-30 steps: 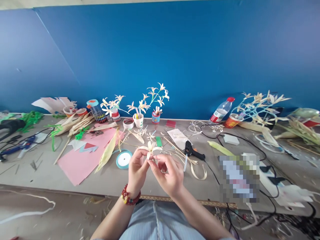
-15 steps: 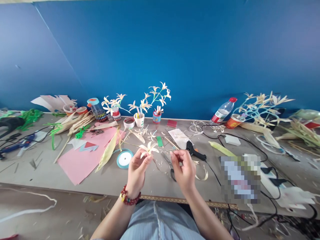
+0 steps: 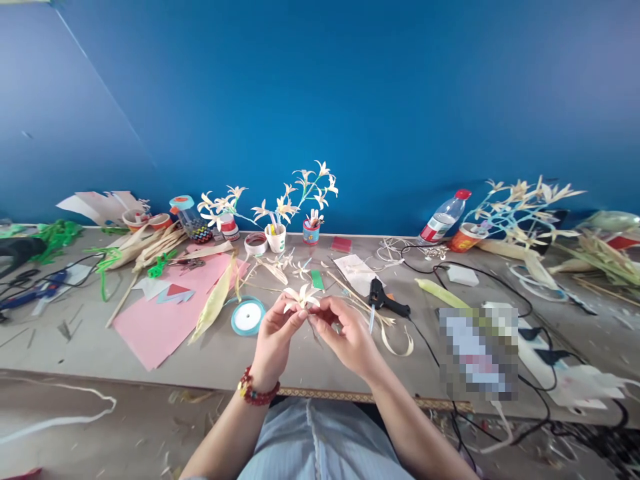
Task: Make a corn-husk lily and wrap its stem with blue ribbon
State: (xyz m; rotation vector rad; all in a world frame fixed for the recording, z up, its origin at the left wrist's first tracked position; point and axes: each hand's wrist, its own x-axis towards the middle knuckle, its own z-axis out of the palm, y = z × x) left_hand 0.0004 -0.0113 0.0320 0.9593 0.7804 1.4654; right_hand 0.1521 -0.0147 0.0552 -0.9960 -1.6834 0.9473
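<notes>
Husk flower [image 3: 301,297] sits at frame centre, raised off the table [image 3: 100,340]. Your left hand [image 3: 274,340] pinches its base, apparently keeping the petals free. Your right hand [image 3: 350,333] closes its fingertips against that base, seemingly steadying it.

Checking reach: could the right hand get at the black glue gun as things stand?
Probably yes: the glue gun lies just beyond the right hand, only thin straw strips between them, though its fingers are at the flower.
</notes>
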